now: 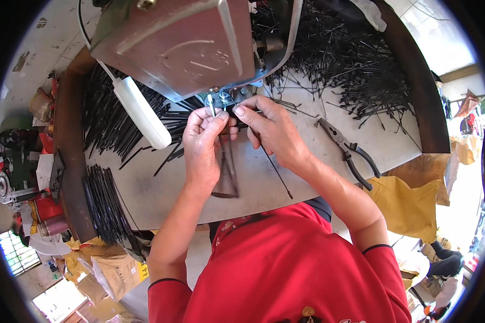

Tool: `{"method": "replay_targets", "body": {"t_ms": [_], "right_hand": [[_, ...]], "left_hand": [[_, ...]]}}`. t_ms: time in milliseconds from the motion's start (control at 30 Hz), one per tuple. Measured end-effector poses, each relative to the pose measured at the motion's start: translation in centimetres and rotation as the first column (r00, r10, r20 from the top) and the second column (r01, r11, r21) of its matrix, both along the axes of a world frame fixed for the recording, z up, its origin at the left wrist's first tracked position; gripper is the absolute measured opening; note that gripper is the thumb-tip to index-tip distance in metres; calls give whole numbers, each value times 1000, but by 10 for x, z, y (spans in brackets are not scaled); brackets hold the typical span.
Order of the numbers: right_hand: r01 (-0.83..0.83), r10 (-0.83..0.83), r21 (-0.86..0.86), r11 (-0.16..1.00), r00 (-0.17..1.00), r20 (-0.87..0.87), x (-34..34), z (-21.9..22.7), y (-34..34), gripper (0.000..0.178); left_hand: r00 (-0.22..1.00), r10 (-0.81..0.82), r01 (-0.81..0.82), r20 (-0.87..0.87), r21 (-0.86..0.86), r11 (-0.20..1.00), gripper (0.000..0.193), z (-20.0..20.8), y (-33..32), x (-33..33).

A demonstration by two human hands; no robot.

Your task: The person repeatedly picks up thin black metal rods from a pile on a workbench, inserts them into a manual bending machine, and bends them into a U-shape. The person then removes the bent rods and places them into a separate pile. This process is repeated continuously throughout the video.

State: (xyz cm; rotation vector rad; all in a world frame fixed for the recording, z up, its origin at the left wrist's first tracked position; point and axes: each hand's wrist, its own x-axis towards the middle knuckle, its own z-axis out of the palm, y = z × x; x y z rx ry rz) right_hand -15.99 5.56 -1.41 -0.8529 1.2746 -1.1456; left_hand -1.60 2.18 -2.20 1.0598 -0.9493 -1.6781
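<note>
Both of my hands are close together at the work point under a reddish-brown machine head (pixel 178 54). My right hand (pixel 275 129) pinches a thin black rod (pixel 275 170), which slants down toward the table's near edge and ends in a small knob. My left hand (pixel 203 145) is closed, thumb against fingers, beside a small pale metal piece (pixel 211 105); whether it grips that piece or a rod's end is hidden. Below the left hand hangs or lies a dark narrow loop (pixel 230 185).
Long black rods (pixel 118 116) lie heaped at left, with a tidy bundle (pixel 105 202) nearer me. Bent rods (pixel 355 70) pile up at back right. Pliers (pixel 347 148) rest right of my hand. A white lamp-like bar (pixel 141 113) hangs at left. Raised brown edging (pixel 415 91) borders the metal table.
</note>
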Motion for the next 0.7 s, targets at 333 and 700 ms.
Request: {"method": "replay_targets", "body": {"t_ms": [333, 700], "right_hand": [[3, -1, -14, 1000, 994, 113, -1, 6, 5, 16], [-83, 85, -44, 996, 996, 41, -12, 13, -6, 14]], "left_hand": [[991, -133, 132, -23, -61, 989, 21, 0, -8, -2], [999, 9, -13, -42, -101, 995, 20, 8, -6, -12]]}}
